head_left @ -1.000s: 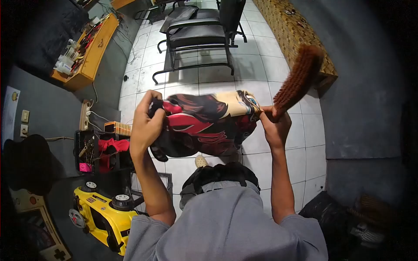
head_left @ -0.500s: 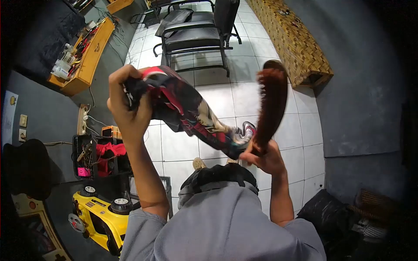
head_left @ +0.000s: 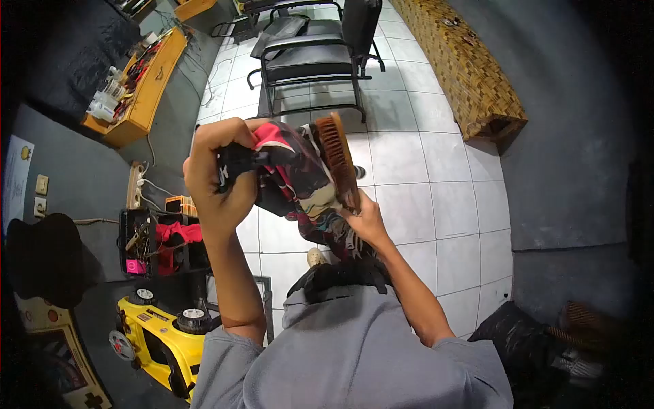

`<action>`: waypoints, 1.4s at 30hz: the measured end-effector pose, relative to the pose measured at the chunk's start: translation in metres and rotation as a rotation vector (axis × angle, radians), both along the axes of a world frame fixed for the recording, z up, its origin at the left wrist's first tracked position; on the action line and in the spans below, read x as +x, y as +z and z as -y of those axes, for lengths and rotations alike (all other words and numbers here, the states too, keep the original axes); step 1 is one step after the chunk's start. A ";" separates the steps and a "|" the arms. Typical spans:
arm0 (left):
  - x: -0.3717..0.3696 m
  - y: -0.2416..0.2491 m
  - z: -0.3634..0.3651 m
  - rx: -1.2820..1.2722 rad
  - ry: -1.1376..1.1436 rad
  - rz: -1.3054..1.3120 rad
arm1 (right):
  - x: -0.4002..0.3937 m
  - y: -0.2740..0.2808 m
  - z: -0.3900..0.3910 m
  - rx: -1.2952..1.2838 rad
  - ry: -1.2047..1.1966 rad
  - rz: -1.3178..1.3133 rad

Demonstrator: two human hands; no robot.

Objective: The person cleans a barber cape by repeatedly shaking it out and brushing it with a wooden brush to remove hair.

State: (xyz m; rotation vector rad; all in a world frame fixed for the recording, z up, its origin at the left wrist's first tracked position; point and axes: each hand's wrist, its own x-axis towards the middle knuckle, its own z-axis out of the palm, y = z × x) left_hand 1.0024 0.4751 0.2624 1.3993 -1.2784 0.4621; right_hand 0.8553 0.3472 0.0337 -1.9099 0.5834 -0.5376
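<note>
My left hand (head_left: 221, 170) is closed round the bunched upper end of a patterned cloth (head_left: 310, 180) in black, red and cream. The cloth hangs down and to the right, toward my lap. In my right hand (head_left: 368, 219) is the handle of a brown wooden brush (head_left: 344, 160), held upright with its reddish-brown bristles facing left. Those bristles are right at the cloth's right side. The cloth's lower folds hang below my right hand, close over the dark waist of my clothes.
A black barber-style chair (head_left: 310, 65) stands ahead on white tiles. On the right wall side is a woven bench (head_left: 463, 68). To the left are a wooden shelf (head_left: 146, 88) with bottles, a black tool caddy (head_left: 133, 242) and a yellow toy car (head_left: 153, 344).
My right hand has swung the brush left and inward, bringing its bristles up to the cloth. The cloth's lower end has dropped from my right hand's side and hangs more steeply.
</note>
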 end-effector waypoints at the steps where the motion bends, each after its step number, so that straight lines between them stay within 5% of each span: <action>1: 0.002 -0.001 -0.003 -0.022 -0.006 -0.046 | 0.000 0.000 -0.001 0.053 0.065 -0.081; 7: 0.021 0.001 -0.024 0.037 0.230 0.056 | -0.023 0.023 0.032 0.045 0.056 0.022; 9: 0.024 0.001 -0.029 0.073 0.362 0.016 | -0.033 0.027 0.052 0.258 0.067 0.153; 13: 0.028 -0.005 -0.030 0.142 0.446 0.035 | -0.044 0.071 0.088 0.554 0.121 -0.096; 17: 0.011 -0.010 -0.025 0.453 0.322 -0.272 | -0.034 0.022 0.128 0.069 -0.150 0.018; 19: 0.003 -0.023 -0.016 0.475 0.191 -0.402 | -0.018 0.023 0.125 -0.073 -0.465 -0.031; 25: -0.026 -0.021 0.002 0.358 -0.126 -0.732 | 0.002 -0.005 0.124 -0.578 -0.691 0.021; 27: -0.027 -0.018 0.008 0.385 -0.076 -0.733 | 0.004 0.036 0.093 0.229 -0.605 0.118; 28: -0.027 -0.018 0.009 0.414 -0.029 -0.739 | -0.002 0.053 0.072 0.533 -0.376 0.364; 30: -0.026 -0.027 0.015 0.386 -0.023 -0.767 | -0.008 0.048 0.033 0.542 -0.062 0.465; 31: -0.026 -0.030 0.018 0.351 -0.021 -0.790 | -0.011 0.009 0.013 -0.241 -0.168 0.108; 32: -0.030 -0.025 0.020 0.346 -0.041 -0.826 | -0.015 0.035 -0.007 -0.074 0.021 0.037; 33: -0.030 -0.023 0.019 0.350 -0.032 -0.825 | -0.017 0.023 -0.020 -0.097 0.155 0.304; 34: -0.029 -0.022 0.018 0.347 -0.023 -0.727 | -0.022 0.013 -0.029 0.170 0.329 -0.041; 36: -0.025 -0.018 0.015 0.314 -0.029 -0.583 | -0.035 -0.083 -0.038 -0.317 0.488 -0.197; 37: -0.021 -0.020 0.013 0.251 0.030 -0.441 | -0.049 -0.118 -0.032 -0.308 0.534 -0.447; 39: -0.024 -0.010 0.001 0.139 0.050 -0.590 | -0.094 -0.210 -0.016 -0.287 0.577 -0.872; 42: -0.024 -0.002 -0.010 0.044 0.090 -0.495 | -0.148 -0.228 0.011 -0.158 0.362 -1.175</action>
